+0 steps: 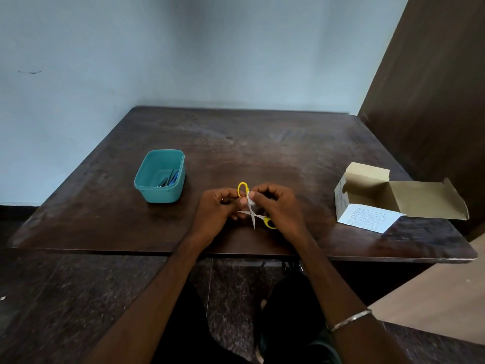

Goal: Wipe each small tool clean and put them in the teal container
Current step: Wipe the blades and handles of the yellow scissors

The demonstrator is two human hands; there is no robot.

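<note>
One pair of small scissors (252, 210), yellow loops, steel blades spread open, pinched between left hand (217, 208) and right hand (275, 206), white wipe (249, 199) under right fingertips, one teal container (160, 176) left of the fingers, several tools inside, one open box (367, 195) right.

A plain room in a home or a modest office, most likely; the view is offering little to settle it. A dark wooden desk (262, 143) is standing pushed into a corner, its far edge touching a bare, pale blue painted wall (183, 48). To the right of the desk a brown wooden panel (433, 88), perhaps a door or wardrobe side, is rising out of view. Below the desk's near edge a dark speckled stone floor (52, 285) is showing, and a lighter floor (433, 298) is showing to its right. On the desk's right side an opened cardboard box (393, 195) is lying, with a printed leaflet (367, 219) at its near side.
</note>
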